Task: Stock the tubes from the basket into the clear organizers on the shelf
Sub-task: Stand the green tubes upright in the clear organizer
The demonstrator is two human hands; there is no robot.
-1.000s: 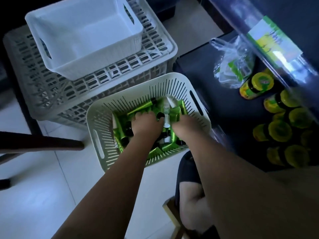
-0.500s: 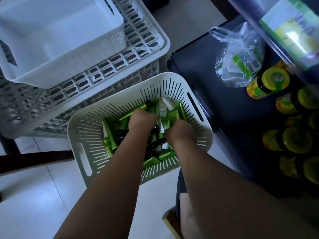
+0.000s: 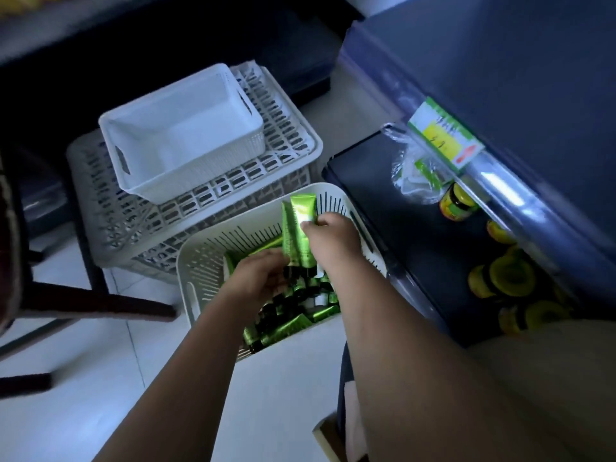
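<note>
A cream slotted basket (image 3: 200, 261) on the floor holds several green tubes (image 3: 286, 323) with black caps. My right hand (image 3: 328, 236) grips a small bunch of green tubes (image 3: 300, 225), raised upright above the basket's far rim. My left hand (image 3: 258, 278) is lower, its fingers curled round the black cap ends of that same bunch. The dark shelf (image 3: 416, 228) stands to the right. No clear organizer can be made out in the dim light.
An empty white bin (image 3: 180, 135) sits on a grey lattice crate (image 3: 283, 151) behind the basket. The low shelf holds yellow-lidded jars (image 3: 458, 203) and a clear plastic bag (image 3: 413, 171). A shelf rail with a green price tag (image 3: 443, 138) juts above. A dark chair leg (image 3: 93, 305) lies left.
Both hands were buried among the tubes in the basket; now the right hand has lifted a bunch of tubes upright, the left hand steadying the cap ends. The view has tilted up.
</note>
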